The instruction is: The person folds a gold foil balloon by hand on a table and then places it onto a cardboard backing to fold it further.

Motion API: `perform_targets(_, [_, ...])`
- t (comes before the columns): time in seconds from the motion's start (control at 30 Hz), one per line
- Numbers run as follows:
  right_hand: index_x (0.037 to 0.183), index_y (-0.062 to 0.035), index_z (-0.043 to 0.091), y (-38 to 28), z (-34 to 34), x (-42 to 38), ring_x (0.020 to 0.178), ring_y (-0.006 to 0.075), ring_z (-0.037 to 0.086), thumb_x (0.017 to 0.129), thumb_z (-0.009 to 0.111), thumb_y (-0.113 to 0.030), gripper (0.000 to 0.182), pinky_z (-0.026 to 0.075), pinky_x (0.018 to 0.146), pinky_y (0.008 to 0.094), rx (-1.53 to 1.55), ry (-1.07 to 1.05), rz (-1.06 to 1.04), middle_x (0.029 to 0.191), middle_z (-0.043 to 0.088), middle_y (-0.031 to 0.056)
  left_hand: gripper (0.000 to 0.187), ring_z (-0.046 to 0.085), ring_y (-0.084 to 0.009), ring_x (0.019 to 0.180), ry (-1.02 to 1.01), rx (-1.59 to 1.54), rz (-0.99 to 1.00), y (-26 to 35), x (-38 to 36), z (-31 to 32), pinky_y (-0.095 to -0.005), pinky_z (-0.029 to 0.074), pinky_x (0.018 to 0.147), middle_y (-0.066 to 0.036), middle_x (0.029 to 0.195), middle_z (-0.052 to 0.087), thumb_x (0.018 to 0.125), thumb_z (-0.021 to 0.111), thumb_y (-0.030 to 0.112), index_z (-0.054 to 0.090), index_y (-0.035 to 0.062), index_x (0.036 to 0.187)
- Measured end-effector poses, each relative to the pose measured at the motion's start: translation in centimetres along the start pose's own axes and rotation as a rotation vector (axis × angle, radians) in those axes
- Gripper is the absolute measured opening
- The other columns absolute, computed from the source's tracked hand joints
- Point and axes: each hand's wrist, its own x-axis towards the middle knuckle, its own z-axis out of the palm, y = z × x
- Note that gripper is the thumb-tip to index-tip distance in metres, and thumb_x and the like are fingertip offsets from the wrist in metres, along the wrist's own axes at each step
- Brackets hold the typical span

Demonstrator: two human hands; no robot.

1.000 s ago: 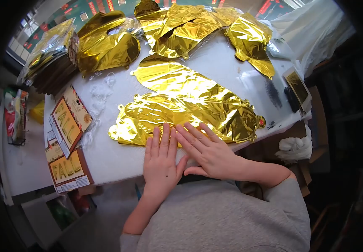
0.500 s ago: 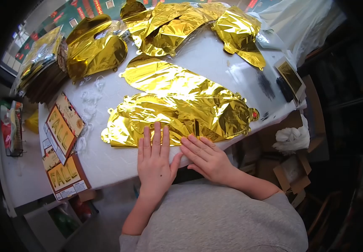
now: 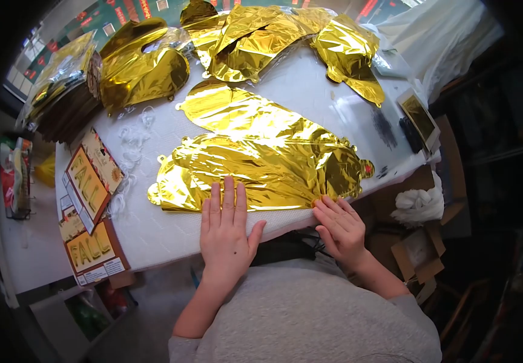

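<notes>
A flat gold foil balloon lies folded over on the white table, its near fold running along the table's front. My left hand rests flat on its near edge, fingers stretched out and pointing away from me. Farther right, my right hand lies with its fingertips on the same near edge, fingers extended and the thumb apart. Creases in the foil fan out from beside the right fingertips. Small tabs stick out at the balloon's left and right ends.
More gold foil balloons lie along the back. Printed "FALL" cards overlap at the left, near white string and a stack of packages. On the right are a framed gold item, a white bundle and a cardboard box.
My right hand has slid to the right along the balloon's near edge, away from my left hand, and the foil there looks smoother. My left hand stays in nearly the same place.
</notes>
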Motion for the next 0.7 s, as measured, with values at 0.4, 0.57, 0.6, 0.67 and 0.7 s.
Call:
perform_targets(0.4, [0.105, -0.0047, 0.072, 3.6, 4.2, 18.3, 0.097, 0.0323, 0.067, 0.098, 0.069, -0.015, 0.013, 0.053, 0.086, 0.0410, 0.206, -0.140, -0.018, 0.097, 0.069, 0.0134, 0.078, 0.024, -0.0386, 0.159, 0.047, 0.022, 0.001, -0.1, -0.2, 0.5, -0.0526, 0.017, 0.128, -0.018, 0.171, 0.029, 0.100, 0.064, 0.042, 0.038, 0.0022, 0.161])
perform_targets(0.57, [0.103, -0.0040, 0.068, 2.8, 5.6, 18.5, 0.095, 0.0327, 0.065, 0.099, 0.068, -0.020, 0.017, 0.053, 0.086, 0.0413, 0.177, -0.253, 0.041, 0.095, 0.064, 0.0118, 0.078, 0.024, -0.0389, 0.159, 0.055, -0.033, 0.004, -0.2, -0.3, 0.6, -0.0536, 0.017, 0.128, -0.020, 0.170, 0.030, 0.099, 0.064, 0.042, 0.038, 0.0023, 0.161])
perform_targets(0.6, [0.103, -0.0040, 0.068, 2.6, 5.8, 18.3, 0.095, 0.0327, 0.065, 0.099, 0.068, -0.020, 0.017, 0.053, 0.086, 0.0413, 0.176, -0.255, 0.039, 0.095, 0.064, 0.0118, 0.078, 0.025, -0.0377, 0.159, 0.062, -0.012, 0.011, -0.3, -0.3, 0.7, -0.0528, 0.018, 0.128, -0.019, 0.170, 0.032, 0.099, 0.064, 0.044, 0.040, 0.0035, 0.161])
perform_targets(0.67, [0.101, -0.0037, 0.067, 2.3, 6.5, 17.9, 0.094, 0.0331, 0.064, 0.098, 0.070, -0.021, 0.018, 0.052, 0.085, 0.0421, 0.213, -0.160, 0.088, 0.095, 0.063, 0.0115, 0.079, 0.027, -0.0366, 0.159, 0.070, 0.010, 0.020, -0.3, -0.2, 0.7, -0.0521, 0.020, 0.128, -0.019, 0.169, 0.033, 0.098, 0.065, 0.046, 0.041, 0.0046, 0.161])
perform_targets(0.7, [0.101, -0.0037, 0.067, 2.1, 6.7, 17.7, 0.094, 0.0331, 0.064, 0.098, 0.070, -0.021, 0.018, 0.052, 0.085, 0.0421, 0.214, -0.160, 0.087, 0.095, 0.063, 0.0115, 0.078, 0.025, -0.0377, 0.159, 0.068, -0.005, 0.025, -0.3, -0.2, 0.7, -0.0535, 0.019, 0.128, -0.020, 0.170, 0.032, 0.099, 0.064, 0.045, 0.040, 0.0048, 0.161])
